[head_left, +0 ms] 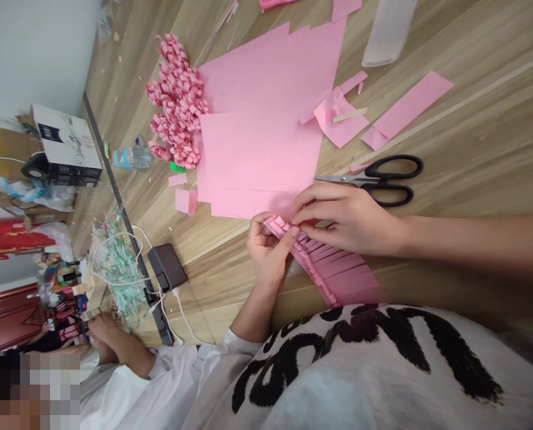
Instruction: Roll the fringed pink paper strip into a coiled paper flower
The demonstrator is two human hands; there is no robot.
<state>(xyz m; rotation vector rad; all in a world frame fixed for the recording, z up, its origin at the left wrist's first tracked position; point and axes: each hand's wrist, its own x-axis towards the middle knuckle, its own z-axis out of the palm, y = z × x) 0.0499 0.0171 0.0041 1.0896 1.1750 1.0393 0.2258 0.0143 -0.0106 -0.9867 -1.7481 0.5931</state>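
Note:
A pink fringed paper strip (356, 272) stretches from my hands down to the shirt front. Narrow slits run across it, and a row of small folded loops lines its left edge. My left hand (268, 254) pinches the strip's upper end between thumb and fingers. At the loops beside that thumb, my right hand (349, 218) has its fingertips closed on the paper; the exact spot they grip is partly hidden. Just beyond my right hand lie black-handled scissors (382, 178), blades pointing left. Large pink paper sheets (261, 149) lie flat beyond both hands.
Curled pink paper flowers (176, 104) are heaped left of the sheets. Pink offcuts (340, 116) and a cut strip (413, 104) lie at right. A plastic bottle (132, 157), a dark box with cables (168, 267) and another person's arm (120, 343) are at left.

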